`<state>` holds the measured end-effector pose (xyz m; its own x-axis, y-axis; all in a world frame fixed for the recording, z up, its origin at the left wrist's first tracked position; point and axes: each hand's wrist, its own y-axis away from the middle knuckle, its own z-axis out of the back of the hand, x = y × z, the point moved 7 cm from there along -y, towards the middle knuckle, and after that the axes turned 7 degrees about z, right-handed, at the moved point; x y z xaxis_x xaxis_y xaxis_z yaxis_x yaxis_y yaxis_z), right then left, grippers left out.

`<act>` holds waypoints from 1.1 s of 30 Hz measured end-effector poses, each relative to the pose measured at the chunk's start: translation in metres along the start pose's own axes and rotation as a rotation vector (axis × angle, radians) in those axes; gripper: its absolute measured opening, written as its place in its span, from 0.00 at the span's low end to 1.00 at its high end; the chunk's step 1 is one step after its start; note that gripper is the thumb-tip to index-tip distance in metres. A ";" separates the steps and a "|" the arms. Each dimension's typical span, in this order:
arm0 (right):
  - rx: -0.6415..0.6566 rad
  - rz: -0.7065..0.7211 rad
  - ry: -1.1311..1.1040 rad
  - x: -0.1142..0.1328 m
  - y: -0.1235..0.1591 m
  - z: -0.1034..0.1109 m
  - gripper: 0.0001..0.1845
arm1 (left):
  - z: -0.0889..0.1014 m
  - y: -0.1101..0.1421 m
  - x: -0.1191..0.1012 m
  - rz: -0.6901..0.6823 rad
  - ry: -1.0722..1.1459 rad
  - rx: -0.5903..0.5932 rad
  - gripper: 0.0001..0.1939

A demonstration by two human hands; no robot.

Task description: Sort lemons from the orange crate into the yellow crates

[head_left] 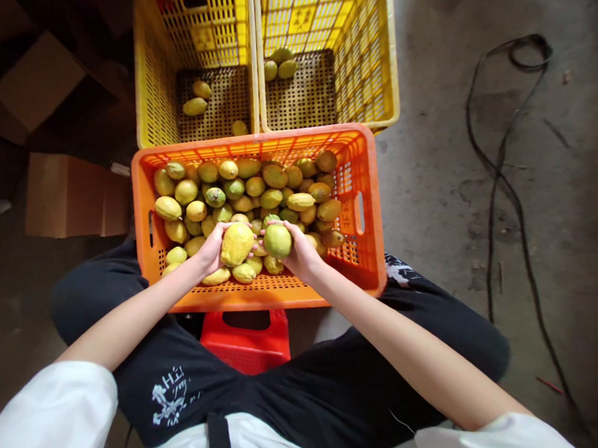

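Observation:
Over the orange crate [373,257], my left hand [213,247] is closed around a large yellow lemon [237,245], palm up. Close beside it, my right hand [301,253] holds a rounder green lemon [278,240]. Another green fruit [271,220] shows just past the right fingers; whether that hand touches it I cannot tell. Beneath both hands the crate holds a heap of yellow and greenish lemons [274,176], some with dark blemishes.
Behind stand two yellow crates: the left one [140,66] holds a few yellow lemons [195,107], the right one [390,86] several green ones [287,69]. A red stool [245,344] sits between my knees. Cardboard boxes [68,195] lie left; a black cable [521,221] crosses the floor right.

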<state>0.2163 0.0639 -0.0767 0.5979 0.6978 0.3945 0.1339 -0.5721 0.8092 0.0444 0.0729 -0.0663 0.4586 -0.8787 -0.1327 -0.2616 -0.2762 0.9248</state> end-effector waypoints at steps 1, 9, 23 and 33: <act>-0.010 0.005 0.005 0.000 0.000 0.001 0.08 | 0.000 0.001 0.000 0.004 -0.002 -0.012 0.28; -0.008 0.018 0.051 0.003 0.005 -0.001 0.10 | 0.011 0.000 -0.001 -0.036 -0.121 -0.026 0.07; -0.119 0.003 -0.001 0.004 0.006 0.002 0.07 | 0.010 0.004 -0.003 -0.046 -0.044 -0.109 0.12; -0.102 -0.074 0.039 0.000 0.006 0.005 0.11 | 0.004 -0.004 -0.001 -0.043 -0.023 -0.040 0.25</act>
<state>0.2209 0.0579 -0.0738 0.5579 0.7540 0.3468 0.0947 -0.4730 0.8760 0.0419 0.0737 -0.0712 0.4487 -0.8754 -0.1801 -0.2077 -0.2982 0.9316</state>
